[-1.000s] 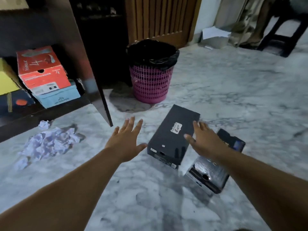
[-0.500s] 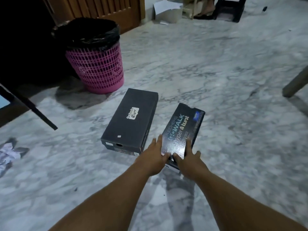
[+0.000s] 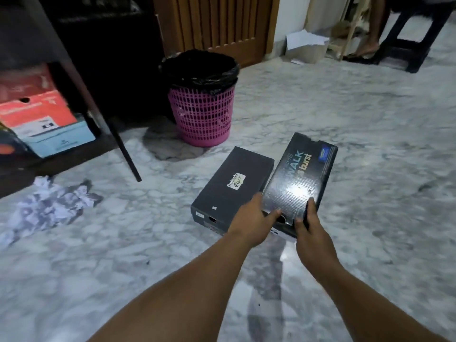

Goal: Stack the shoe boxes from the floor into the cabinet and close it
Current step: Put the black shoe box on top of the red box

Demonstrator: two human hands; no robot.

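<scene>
A glossy black shoe box with "GOWALK" lettering (image 3: 299,178) is tilted up off the marble floor, its near end gripped by my left hand (image 3: 254,220) and my right hand (image 3: 308,225). Beside it on the left, a plain dark shoe box with a white label (image 3: 232,188) lies flat on the floor. The open cabinet (image 3: 74,154) stands at the left, with a red box (image 3: 37,107) stacked on a light blue box (image 3: 59,140) inside. Its dark door (image 3: 86,77) hangs open toward me.
A pink waste basket (image 3: 202,119) with a black liner stands just behind the boxes. Crumpled paper (image 3: 49,206) lies on the floor at the left. At the back right are a dark stool (image 3: 414,33), a person's leg and a cardboard box (image 3: 306,48).
Both hands moved from above the plain box to the lettered box, took hold of its near end and raised it off the floor. The camera swung right, then back left.
</scene>
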